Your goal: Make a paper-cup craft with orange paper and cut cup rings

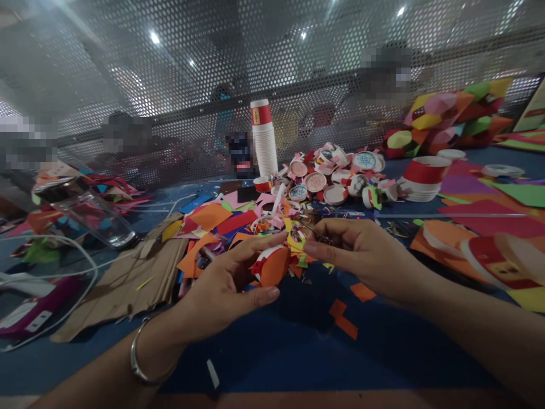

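Observation:
My left hand [232,284] is curled around a small paper craft piece [272,264], orange with red and white parts, held between thumb and fingers above the blue table. My right hand [361,253] is closed beside it, its fingertips pinching a thin dark tool [313,230], maybe small scissors, next to a yellow scrap [295,241] on the piece. A silver bangle [140,363] sits on my left wrist. Just behind both hands lies a pile of cut coloured paper [221,221].
A tall stack of red-and-white paper cups [264,136] stands at the back, cut cup bottoms [332,176] and a shorter cup stack [426,176] to its right. Brown cardboard [128,278], a clear container [97,218] and white cable [51,250] lie left. A perforated metal screen [213,68] closes the back.

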Available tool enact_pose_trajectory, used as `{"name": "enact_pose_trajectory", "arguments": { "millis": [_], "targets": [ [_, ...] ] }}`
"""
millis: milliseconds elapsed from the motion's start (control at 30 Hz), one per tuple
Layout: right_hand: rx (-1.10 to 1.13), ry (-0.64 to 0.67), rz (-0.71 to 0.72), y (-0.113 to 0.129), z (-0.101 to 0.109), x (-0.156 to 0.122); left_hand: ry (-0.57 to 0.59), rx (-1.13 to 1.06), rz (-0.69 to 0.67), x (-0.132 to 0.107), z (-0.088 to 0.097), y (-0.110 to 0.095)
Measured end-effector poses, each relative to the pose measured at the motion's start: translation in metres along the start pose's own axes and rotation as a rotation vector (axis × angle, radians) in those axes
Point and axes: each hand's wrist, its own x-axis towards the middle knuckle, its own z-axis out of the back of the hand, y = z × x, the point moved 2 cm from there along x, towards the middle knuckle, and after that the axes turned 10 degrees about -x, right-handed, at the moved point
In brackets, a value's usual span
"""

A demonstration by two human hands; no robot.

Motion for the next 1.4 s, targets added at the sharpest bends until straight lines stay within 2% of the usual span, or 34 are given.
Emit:
{"name": "enact_pose_trajectory", "arguments": {
  "millis": [300, 433, 767, 1000, 1133, 1400],
  "targets": [
    [-0.183, -0.064, 0.045, -0.003, 0.008, 0.002, 0.054, 0.304, -0.078, -0.003, -0.002, -0.002],
    [-0.17, -0.064, 0.058, -0.005, 0.009, 0.002, 0.064, 0.369, -0.102, -0.003, -0.005, -0.004],
    [-0.046, 0.082, 0.078, -0.006, -0.001, -0.002, 0.089, 0.451, -0.129, -0.004, -0.008, -0.008],
    [-0.117, 0.081, 0.109, -0.009, -0.001, -0.003, 0.095, 0.485, -0.21, -0.004, -0.01, -0.011],
    [-0.166, 0.046, 0.095, -0.004, 0.001, -0.001, 0.071, 0.601, -0.251, -0.005, -0.01, -0.013],
    [-0.055, 0.051, 0.021, 0.0, -0.002, -0.001, 0.089, 0.741, -0.327, -0.004, -0.011, -0.016]
  ]
}}
